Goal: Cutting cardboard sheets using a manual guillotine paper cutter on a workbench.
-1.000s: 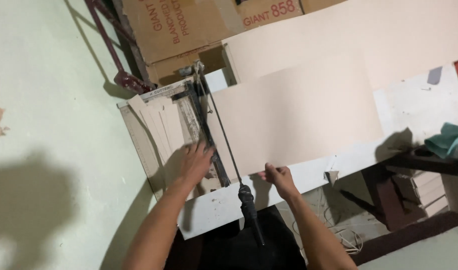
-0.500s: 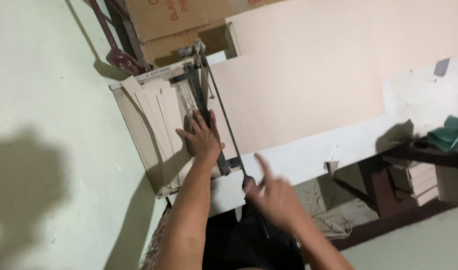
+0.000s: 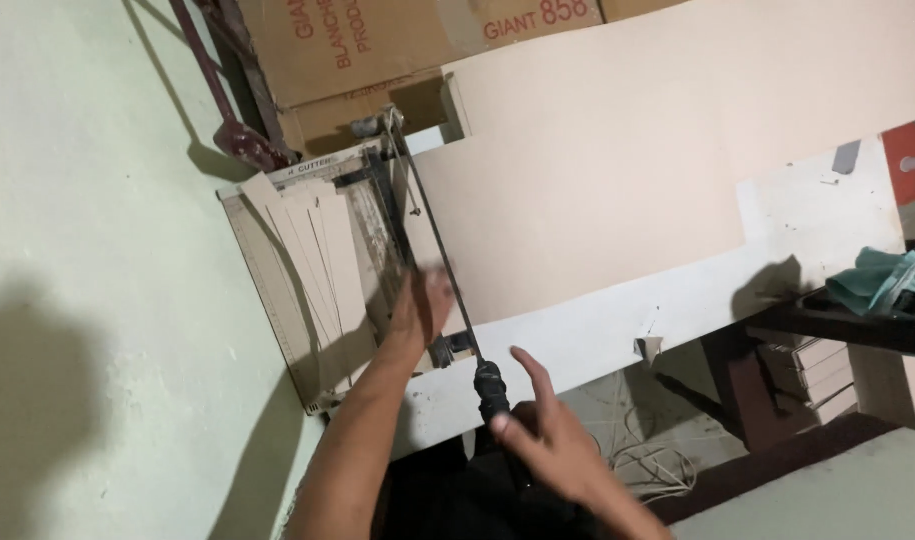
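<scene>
Paper cutter (image 3: 308,290) sits on white tabletop (image 3: 818,225), landmark for all below. Left hand (image 3: 418,305) flat on cutter bed beside blade arm, fingers together, pressing edge of large beige card sheet (image 3: 618,170); clamped on nothing. Right hand (image 3: 538,435) at near end of cutter, fingers apart, thumb touching black blade handle (image 3: 491,388), not closed round it. Cut beige strips (image 3: 318,270) stacked on cutter bed, wall side of blade arm. Cardboard boxes (image 3: 378,50) beyond cutter's far end.
</scene>
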